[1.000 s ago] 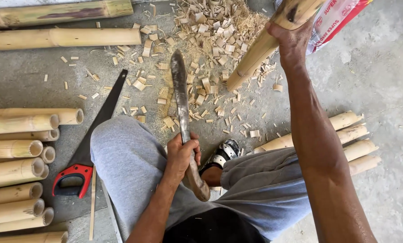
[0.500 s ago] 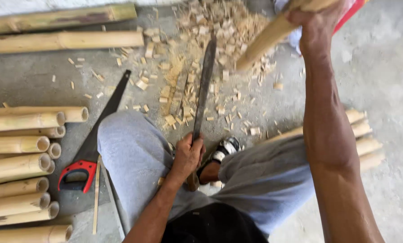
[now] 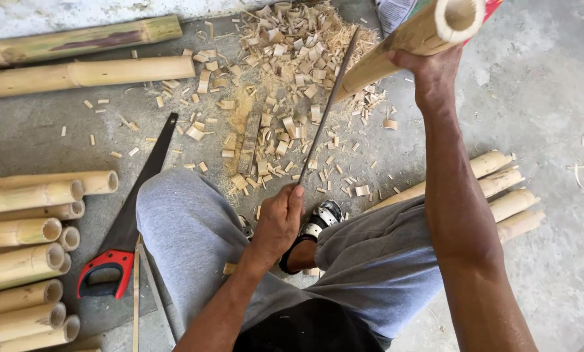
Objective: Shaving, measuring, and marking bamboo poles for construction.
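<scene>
The person sits low over a concrete floor (image 3: 552, 98), knees in grey trousers (image 3: 194, 241) spread wide. The left hand (image 3: 277, 221) is closed tight around the handle of a long machete (image 3: 324, 107), whose thin dark blade runs up and away from the fist, seen almost edge-on. Its tip meets the side of a bamboo pole (image 3: 412, 42), apparently touching it, though the blade is too thin in this view to be sure. The right hand (image 3: 432, 65) is wrapped around that pole just below its hollow cut end, holding it tilted, with the open end near the top of the frame and the lower end pointing down towards a heap of pale wood chips (image 3: 285, 72).

The chips lie scattered across the floor in front of the knees. To the left of the left knee a hand saw (image 3: 126, 228) with a red and black handle lies flat. Beyond it a stack of cut bamboo lengths (image 3: 25, 248) shows its hollow ends. Two longer poles (image 3: 83, 55) lie along the top edge, and a few more cut pieces (image 3: 500, 189) rest behind the right forearm.
</scene>
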